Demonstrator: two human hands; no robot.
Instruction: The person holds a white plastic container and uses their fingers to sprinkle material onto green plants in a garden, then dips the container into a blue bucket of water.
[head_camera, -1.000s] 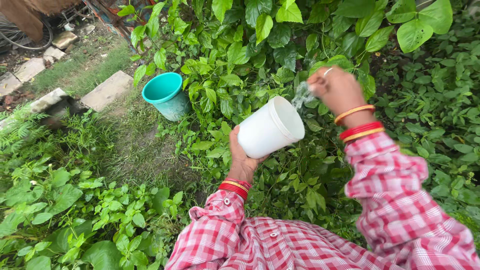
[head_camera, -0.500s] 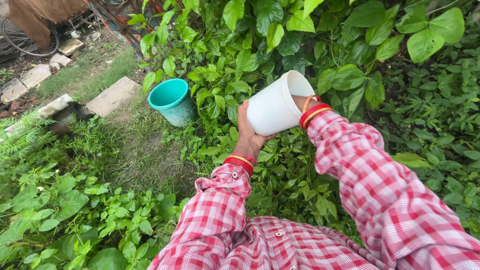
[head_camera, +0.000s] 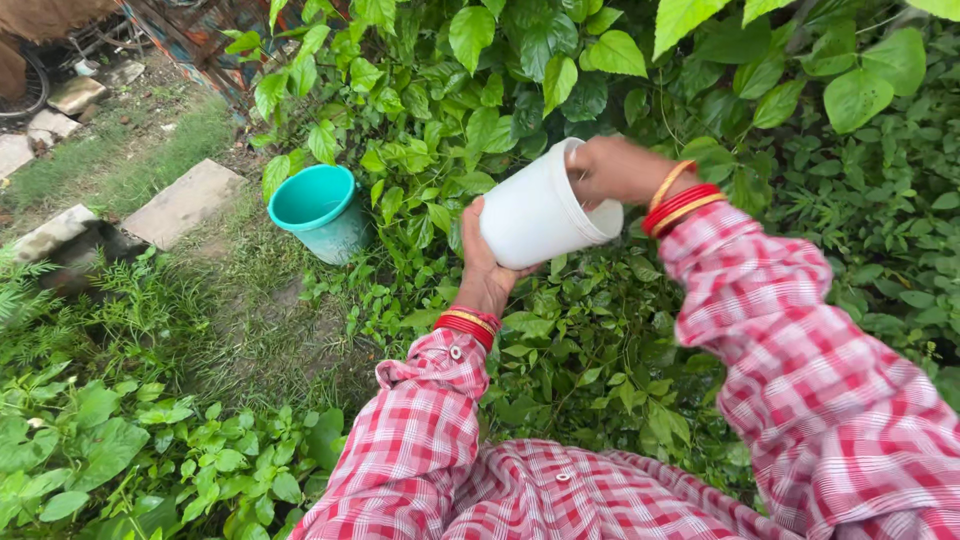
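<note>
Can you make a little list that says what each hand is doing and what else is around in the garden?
Left hand: holds the white plastic tub from below, tilted
Right hand: at the tub's open rim, fingers hidden
Nearby: round teal plastic bucket on the grass, apart from both hands
Ground: flat grey stone slabs
Plants: green leafy bushes
Clothing: red and white checked sleeves, red and gold bangles

The left hand (head_camera: 484, 268) cupped a white tub (head_camera: 540, 215) from below, tilted among the leafy bushes (head_camera: 480, 110). The right hand (head_camera: 612, 170) rested at its mouth. A teal bucket (head_camera: 318, 212) stood nearby on grass.
</note>
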